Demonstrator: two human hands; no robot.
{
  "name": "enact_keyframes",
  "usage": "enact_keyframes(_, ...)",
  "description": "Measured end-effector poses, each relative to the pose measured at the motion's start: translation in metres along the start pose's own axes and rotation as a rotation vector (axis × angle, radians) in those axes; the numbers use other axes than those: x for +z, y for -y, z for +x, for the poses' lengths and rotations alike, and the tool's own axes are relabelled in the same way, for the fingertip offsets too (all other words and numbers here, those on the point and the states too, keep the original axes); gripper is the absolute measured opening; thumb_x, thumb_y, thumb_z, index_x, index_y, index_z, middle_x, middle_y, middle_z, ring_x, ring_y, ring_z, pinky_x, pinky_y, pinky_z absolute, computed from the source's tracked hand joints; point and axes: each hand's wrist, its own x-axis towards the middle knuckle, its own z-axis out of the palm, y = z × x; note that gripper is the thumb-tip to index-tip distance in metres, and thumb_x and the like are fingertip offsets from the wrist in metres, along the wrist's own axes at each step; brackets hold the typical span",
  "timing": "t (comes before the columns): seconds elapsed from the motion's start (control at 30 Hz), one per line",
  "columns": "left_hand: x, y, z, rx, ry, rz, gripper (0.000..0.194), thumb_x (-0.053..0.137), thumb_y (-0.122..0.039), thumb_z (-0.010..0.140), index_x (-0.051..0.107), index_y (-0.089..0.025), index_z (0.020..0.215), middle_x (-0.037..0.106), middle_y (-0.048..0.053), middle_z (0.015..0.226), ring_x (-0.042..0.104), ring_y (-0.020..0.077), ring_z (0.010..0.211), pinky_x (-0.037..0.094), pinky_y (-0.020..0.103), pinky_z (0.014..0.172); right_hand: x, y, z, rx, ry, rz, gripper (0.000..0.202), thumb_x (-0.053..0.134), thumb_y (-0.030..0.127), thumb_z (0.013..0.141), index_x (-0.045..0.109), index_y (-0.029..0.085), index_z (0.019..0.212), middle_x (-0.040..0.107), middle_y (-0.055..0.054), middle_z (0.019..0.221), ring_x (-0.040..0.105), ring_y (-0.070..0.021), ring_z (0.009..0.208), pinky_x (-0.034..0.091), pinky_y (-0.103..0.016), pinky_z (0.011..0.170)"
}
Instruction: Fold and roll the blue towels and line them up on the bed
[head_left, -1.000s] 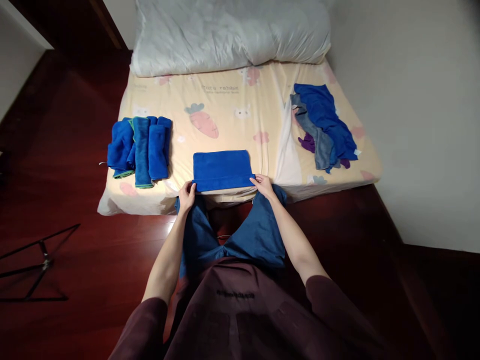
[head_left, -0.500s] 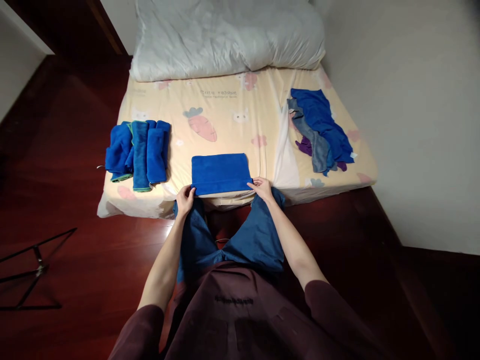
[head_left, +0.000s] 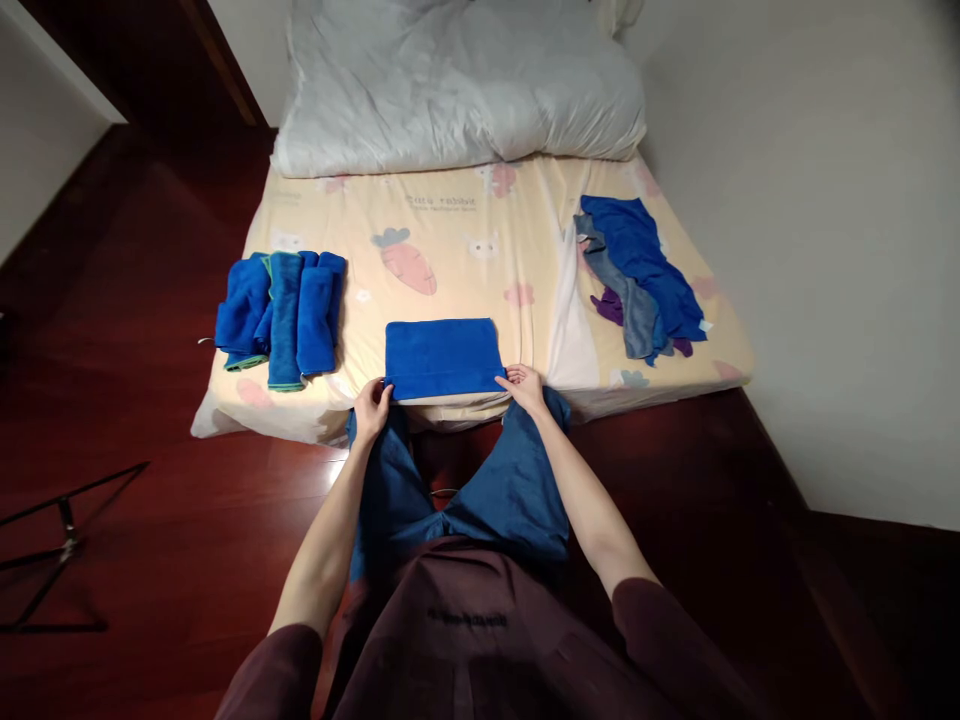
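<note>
Both hands stayed at the bed [head_left: 465, 235] edge: left hand [head_left: 371, 408] and right hand [head_left: 523, 386] pinched the folded towel's [head_left: 442, 357] near corners; rolled towels [head_left: 281, 315] lay left, loose cloths [head_left: 637, 275] right, well apart.

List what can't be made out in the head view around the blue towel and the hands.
- Left hand and right hand on the near corners of the blue towel: grip hidden, fingertips tuck under the cloth.
- Towel's fold layers: only the top face shows.
- Folded stack: count unclear, same-colour pieces merge.
- Loose pile: lower cloths covered by the blue one.
- Print on mattress: too small.
</note>
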Motion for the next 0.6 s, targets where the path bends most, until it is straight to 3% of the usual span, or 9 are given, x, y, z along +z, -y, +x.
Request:
enact_keyframes(0.13, -0.001, -0.004, 0.0, 0.097, -0.032, 0.033, 0.038, 0.061, -0.041, 0.094, 0.061, -0.018, 0.123, 0.066, 0.011, 0.108, 0.066, 0.0209, 0.087, 0.056, 0.038, 0.086, 0.0, -0.001, 0.0, -0.055, -0.016, -0.031, 0.05, 0.085, 0.05, 0.059, 0.065, 0.019, 0.094, 0.068, -0.005, 0.083, 0.061, -0.0158, 0.068, 0.057, -0.032, 0.065)
enact_keyframes(0.23, -0.003, -0.008, 0.0, 0.185, -0.029, 0.071, 0.035, 0.058, -0.037, 0.095, 0.061, -0.019, 0.125, 0.06, 0.015, 0.124, 0.064, 0.0249, 0.108, 0.054, 0.041, 0.098, -0.001, -0.003, 0.0, -0.091, -0.036, -0.037, 0.052, 0.083, 0.044, 0.061, 0.065, 0.02, 0.103, 0.07, -0.008, 0.099, 0.063, -0.016, 0.075, 0.057, -0.031, 0.066)
enact_keyframes(0.33, -0.004, -0.01, -0.001, 0.255, -0.015, 0.097, 0.03, 0.054, -0.032, 0.098, 0.063, -0.021, 0.124, 0.06, 0.014, 0.13, 0.058, 0.026, 0.123, 0.049, 0.043, 0.107, -0.001, -0.004, 0.001, -0.075, -0.025, -0.048, 0.049, 0.082, 0.04, 0.063, 0.065, 0.02, 0.104, 0.071, -0.008, 0.099, 0.063, -0.0166, 0.077, 0.058, -0.03, 0.067)
enact_keyframes(0.43, -0.004, -0.009, -0.002, 0.322, 0.002, 0.142, 0.028, 0.05, -0.028, 0.1, 0.065, -0.023, 0.123, 0.062, 0.012, 0.133, 0.056, 0.0255, 0.126, 0.047, 0.046, 0.11, 0.0, -0.001, -0.001, -0.09, -0.033, -0.118, 0.045, 0.08, 0.037, 0.067, 0.067, 0.018, 0.105, 0.07, -0.009, 0.098, 0.065, -0.0186, 0.08, 0.058, -0.032, 0.067)
enact_keyframes(0.6, -0.002, -0.004, -0.002, 0.435, 0.066, 0.172, 0.034, 0.042, -0.019, 0.1, 0.066, -0.023, 0.125, 0.062, 0.009, 0.139, 0.054, 0.0247, 0.133, 0.044, 0.051, 0.113, 0.002, 0.01, -0.013, -0.347, -0.09, -0.357, 0.025, 0.067, 0.028, 0.082, 0.07, 0.019, 0.105, 0.069, -0.013, 0.116, 0.065, -0.0254, 0.108, 0.058, -0.04, 0.091)
